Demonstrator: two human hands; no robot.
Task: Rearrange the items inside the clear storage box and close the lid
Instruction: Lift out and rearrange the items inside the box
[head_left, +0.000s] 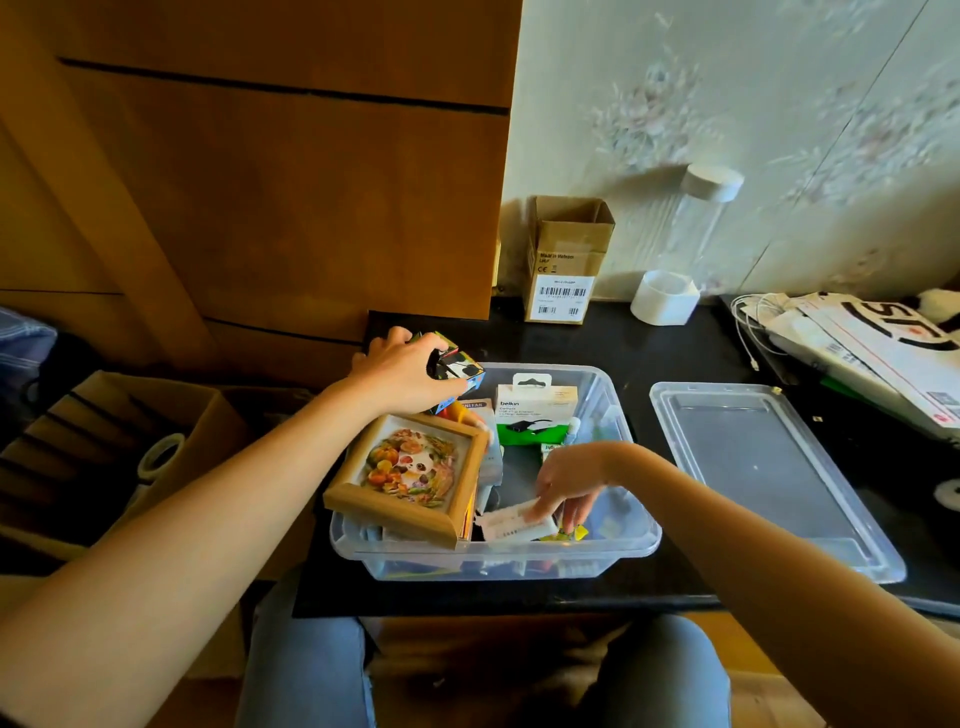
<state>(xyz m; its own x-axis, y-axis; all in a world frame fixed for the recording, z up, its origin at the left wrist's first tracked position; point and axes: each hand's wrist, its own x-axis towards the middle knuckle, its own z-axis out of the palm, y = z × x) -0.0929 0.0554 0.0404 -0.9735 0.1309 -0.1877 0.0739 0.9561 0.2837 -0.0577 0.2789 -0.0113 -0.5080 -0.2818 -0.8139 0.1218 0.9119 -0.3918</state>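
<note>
On the black table (649, 364) sits the clear box (618, 551), open, its lid (769, 467) lying flat just beside it to the right. At the box's far left corner the left hand (400, 374) curls its fingers round a colourful cube (460, 371). Below it a framed picture (410, 478) leans tilted on the left rim. Inside, the right hand (569, 480) pinches a white packet (514, 522) (fingertips pointing down), near a Belkin pack (532, 415).

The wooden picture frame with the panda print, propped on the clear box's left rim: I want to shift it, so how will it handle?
The wooden picture frame with the panda print probably lifts stiff. Tilted on the clear storage box rim, it may slide or tip if nudged. Any glazing would be fragile.
</note>
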